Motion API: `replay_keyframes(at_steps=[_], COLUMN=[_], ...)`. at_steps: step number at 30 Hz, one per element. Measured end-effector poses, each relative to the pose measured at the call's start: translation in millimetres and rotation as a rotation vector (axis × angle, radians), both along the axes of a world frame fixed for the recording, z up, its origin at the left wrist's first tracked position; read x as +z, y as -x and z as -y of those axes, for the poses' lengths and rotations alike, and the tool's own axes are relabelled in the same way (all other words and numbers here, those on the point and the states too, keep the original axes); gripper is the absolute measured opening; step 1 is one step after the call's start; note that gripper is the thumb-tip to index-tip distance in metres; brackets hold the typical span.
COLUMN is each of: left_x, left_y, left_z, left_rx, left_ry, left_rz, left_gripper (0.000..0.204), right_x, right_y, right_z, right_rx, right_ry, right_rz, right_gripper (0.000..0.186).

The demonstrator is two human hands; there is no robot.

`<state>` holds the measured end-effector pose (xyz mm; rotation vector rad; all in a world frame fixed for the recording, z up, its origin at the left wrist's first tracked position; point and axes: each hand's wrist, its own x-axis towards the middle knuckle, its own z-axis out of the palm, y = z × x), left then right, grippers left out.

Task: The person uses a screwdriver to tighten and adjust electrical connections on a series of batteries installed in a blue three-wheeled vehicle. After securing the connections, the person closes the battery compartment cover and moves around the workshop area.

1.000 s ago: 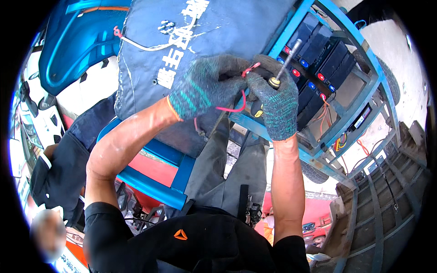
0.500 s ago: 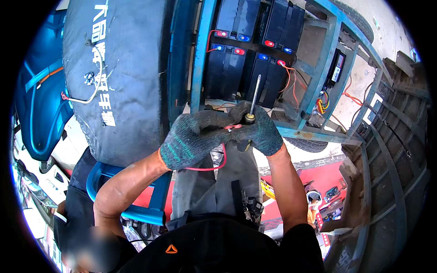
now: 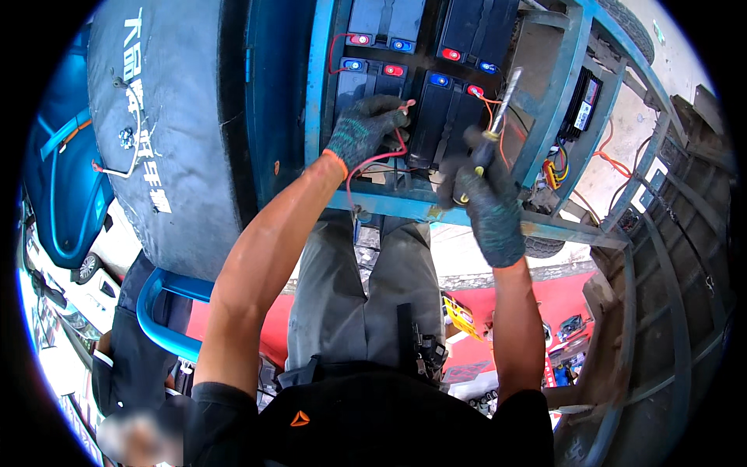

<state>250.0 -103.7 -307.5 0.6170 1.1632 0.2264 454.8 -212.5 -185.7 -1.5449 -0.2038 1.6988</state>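
Note:
My left hand (image 3: 366, 132), in a dark knitted glove with an orange cuff, pinches the end of a red cable (image 3: 366, 165) over the near-left battery (image 3: 372, 92). The cable's lug end sticks out past the fingertips, close to that battery's red terminal (image 3: 394, 70); the rest of it loops down below the hand. In my gloved right hand (image 3: 489, 202) is a screwdriver (image 3: 507, 105), its shaft pointing up and away, its yellow-black handle in the fist. That hand is slightly smeared by motion and hangs over the frame's near rail, right of the near-right battery (image 3: 445, 117).
Several black batteries with red and blue terminals sit in a blue metal frame (image 3: 373, 204). A black finned box (image 3: 585, 101) with coloured wires lies to the right. On the left is a dark padded seat (image 3: 167, 140). Another person's dark-clothed body (image 3: 128, 366) shows at lower left.
My hands were together at the red cable's end, with the screwdriver upright. Now they are apart: the left has carried the cable forward over the batteries, the right has moved right with the screwdriver.

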Motion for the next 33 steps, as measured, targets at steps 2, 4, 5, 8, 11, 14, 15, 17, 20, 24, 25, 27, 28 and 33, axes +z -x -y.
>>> replay_keyframes(at_steps=[2, 4, 5, 8, 11, 14, 15, 17, 20, 24, 25, 27, 28, 33], left_x=[-25, -46, -55, -69, -77, -82, -83, -83, -80, -77, -77, -76, -75, -75], left_y=[-10, -16, -18, -16, -13, -12, -12, -13, -16, -20, -21, -24, -26, -35], left_z=[-3, -5, 0, 7, 10, 13, 13, 13, 13, 14, 15, 17, 18, 14], left_rx=[0.035, 0.049, 0.061, 0.059, 0.058, 0.059, 0.052, 0.050, 0.063, 0.047, 0.036, -0.030, -0.062, -0.188], left_ry=[0.078, 0.072, 0.078, 0.084, 0.100, 0.109, 0.113, 0.118, 0.121, 0.069, 0.040, -0.038, -0.077, -0.209], left_rz=[0.029, 0.044, 0.050, 0.032, 0.040, 0.069, 0.070, 0.067, 0.056, 0.014, -0.002, -0.057, -0.086, -0.117], left_gripper=[0.034, 0.034, 0.034, 0.035, 0.037, 0.037, 0.037, 0.037, 0.034, 0.028, 0.027, 0.026, 0.026, 0.026], right_x=[-31, -33, -31, -34, -42, -53, -55, -56, -61, -58, -51, -43, -43, -60], right_y=[-1, 0, -3, -7, -9, -9, -8, -6, -10, -12, -15, -18, -19, -19], right_z=[43, 51, 46, 40, 32, 33, 31, 28, 28, 22, 17, 8, 3, 5], right_rx=[0.336, 0.509, 0.516, 0.531, 0.521, 0.544, 0.514, 0.454, 0.545, 0.697, 0.828, 1.070, 1.181, 0.699], right_ry=[-0.037, -0.165, -0.187, -0.252, -0.270, -0.213, -0.213, -0.216, -0.200, -0.225, -0.224, -0.236, -0.253, -0.298], right_rz=[0.496, 0.877, 0.828, 0.776, 0.708, 0.699, 0.678, 0.635, 0.699, 0.839, 0.956, 1.149, 1.224, 0.935], right_gripper=[0.054, 0.052, 0.053, 0.055, 0.053, 0.050, 0.049, 0.047, 0.048, 0.051, 0.051, 0.051, 0.052, 0.041])
